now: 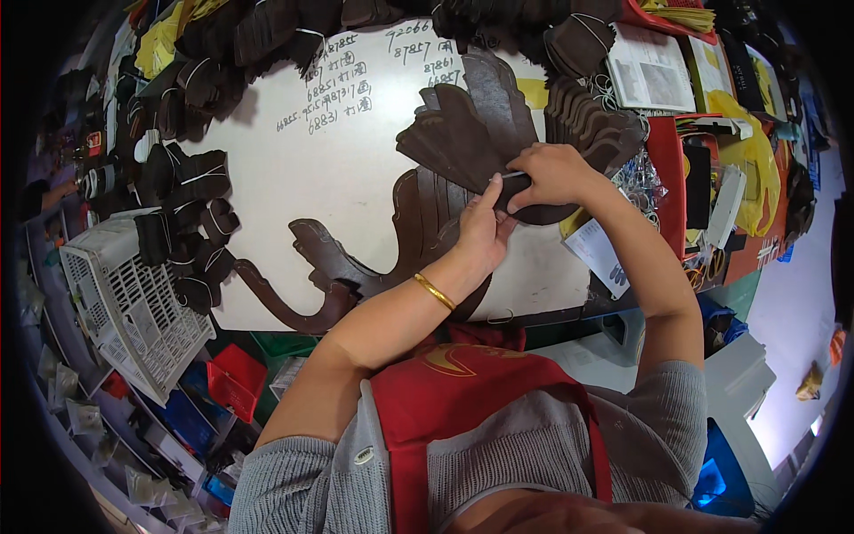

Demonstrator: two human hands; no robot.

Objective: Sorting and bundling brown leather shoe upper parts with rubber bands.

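Note:
Close together over the white table [267, 178], my two hands grip a small stack of dark brown, leather-like cut pieces [543, 214]. My left hand [481, 233], with a gold bangle at the wrist, holds it from the near left, thumb pointing up. From the far right my right hand [553, 171] curls its fingers over the edge. A thin pale line, perhaps a tie or a pen, shows between the hands; I cannot tell which. Just beyond them lies a fan of brown pieces [454, 138]. Curved brown pieces [334, 258] spread to the left, partly behind my left forearm.
Tied dark bundles [203, 175] line the table's left and far edges. At the right lie a stepped row of brown pieces [583, 116], a red tray [665, 169] and a yellow plastic bag [756, 160]. A white plastic basket [133, 303] stands at left. Handwriting marks the tabletop.

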